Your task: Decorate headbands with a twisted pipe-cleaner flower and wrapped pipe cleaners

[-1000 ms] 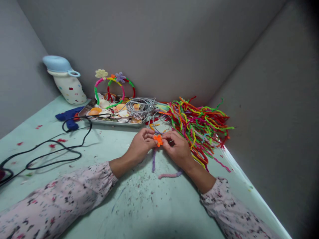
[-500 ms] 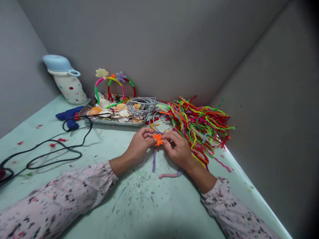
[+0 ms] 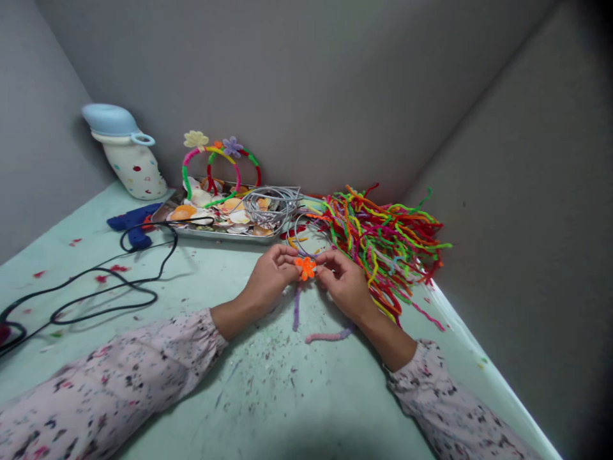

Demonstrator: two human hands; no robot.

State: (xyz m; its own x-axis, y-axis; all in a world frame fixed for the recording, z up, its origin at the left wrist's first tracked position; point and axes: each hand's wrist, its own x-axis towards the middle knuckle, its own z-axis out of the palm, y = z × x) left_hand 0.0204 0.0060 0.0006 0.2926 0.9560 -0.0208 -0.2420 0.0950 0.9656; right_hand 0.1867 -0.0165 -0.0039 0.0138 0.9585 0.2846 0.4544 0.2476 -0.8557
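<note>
Orange flower (image 3: 305, 269) over pale green table (image 3: 230, 421), scattered flecks (image 3: 275, 359), grey walls (image 3: 311, 83) around

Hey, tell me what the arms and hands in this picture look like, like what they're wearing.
The left hand and right hand are bare, with no gloves or watch showing. The left sleeve and right sleeve are loose, pale pink, scattered with small dark and reddish marks, and gathered at the ends.

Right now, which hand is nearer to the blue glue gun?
Left. The left hand is to the right of the glue gun, not touching it; the right hand is farther right, beyond the orange flower.
</note>
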